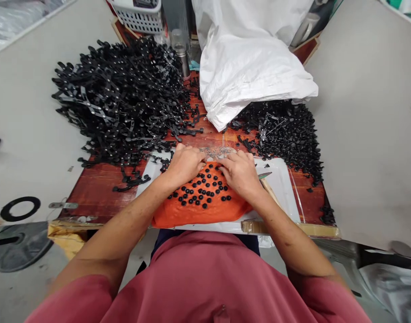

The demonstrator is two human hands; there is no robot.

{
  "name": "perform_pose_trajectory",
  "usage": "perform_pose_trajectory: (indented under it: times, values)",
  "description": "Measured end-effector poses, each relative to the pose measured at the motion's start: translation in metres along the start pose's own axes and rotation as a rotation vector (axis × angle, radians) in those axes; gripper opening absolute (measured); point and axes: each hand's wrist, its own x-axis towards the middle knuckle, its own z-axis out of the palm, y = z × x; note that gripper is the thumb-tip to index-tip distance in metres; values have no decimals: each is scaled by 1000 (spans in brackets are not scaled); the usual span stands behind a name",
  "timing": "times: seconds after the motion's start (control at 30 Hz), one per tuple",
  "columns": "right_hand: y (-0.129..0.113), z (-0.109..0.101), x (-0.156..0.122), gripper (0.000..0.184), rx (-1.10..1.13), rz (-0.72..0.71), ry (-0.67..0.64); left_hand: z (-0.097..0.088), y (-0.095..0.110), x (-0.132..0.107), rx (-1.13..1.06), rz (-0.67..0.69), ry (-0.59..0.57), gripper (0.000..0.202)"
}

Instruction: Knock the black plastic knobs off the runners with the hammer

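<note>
An orange cloth (pixel 192 216) lies over a white tray (pixel 289 193) at the table's front. Several small round black button-like pieces (pixel 204 206) are scattered on the cloth. At its far edge on the left, my left hand (pixel 187 165) has its fingers curled and pressed together. My right hand (pixel 239 172) is closed opposite it, a short gap away, with thumb and fingertips close to the same edge. Whatever either hand pinches is too small or hidden to name. Just beyond the fingers is a clear patch with tiny bits (pixel 218 152).
A tall heap of black jointed plastic strips (pixel 124 98) covers the left of the red-brown table (pixel 101 190). A heap of small black parts (pixel 289 134) lies at right, partly under a white sack (pixel 252 67). A pointed tool (pixel 265 175) rests beside my right wrist.
</note>
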Motion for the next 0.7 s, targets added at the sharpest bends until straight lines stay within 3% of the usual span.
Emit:
perform_pose_trajectory:
  times: [0.2,0.33,0.47,0.57,0.7]
  values:
    - [-10,8,24,18,-73,4,-55,-13,10,-53,-126,-80,-10,15]
    - [-17,14,30,21,-99,-25,-84,-1,26,-78,-132,-39,-46,12]
    - [-20,15,34,26,-140,-41,-92,11,34,-81,-112,-34,-13,24]
    - [-22,5,21,23,-155,-42,-47,13,32,-80,-51,-53,14,25]
    - [-31,-9,-17,24,-33,-93,6,12,30,-85,-56,-69,43,18]
